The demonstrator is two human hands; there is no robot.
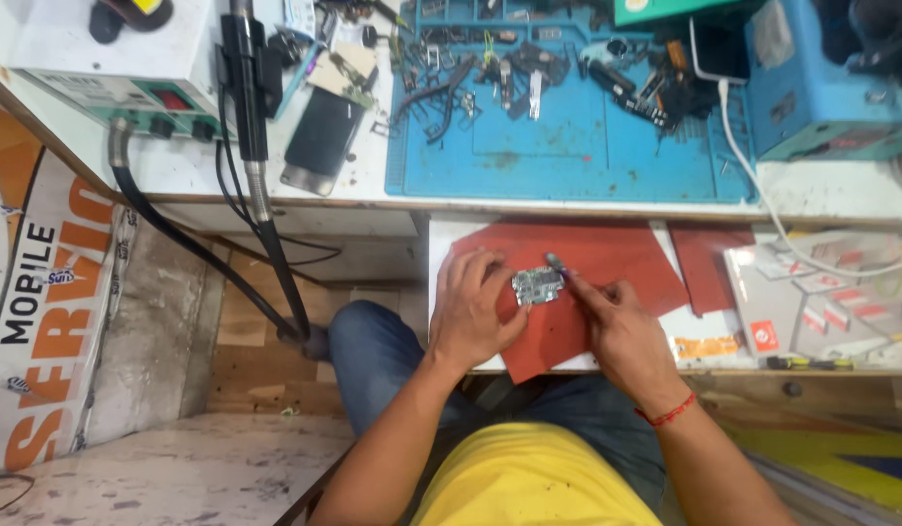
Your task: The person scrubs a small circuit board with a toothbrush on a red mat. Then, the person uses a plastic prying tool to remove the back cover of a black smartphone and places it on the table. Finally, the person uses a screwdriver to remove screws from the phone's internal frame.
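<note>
Left hand (475,314) pins small circuit board (538,285) on red mat (607,255); right hand (621,326) pinches tool (558,265). Slip could gouge board.

Both forearms reach forward and angle inward, hands close together. The left hand (473,310) lies palm down, fingers spread and curled, in a light pinching grip. The right hand (617,326) is loosely fisted, forefinger extended toward the left; a red thread circles its wrist.

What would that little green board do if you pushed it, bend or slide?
The circuit board looks thin, flat and rigid, so it probably slides rather than bends. It lies on a red mat, pinned by the left hand, likely because it is light.
</note>
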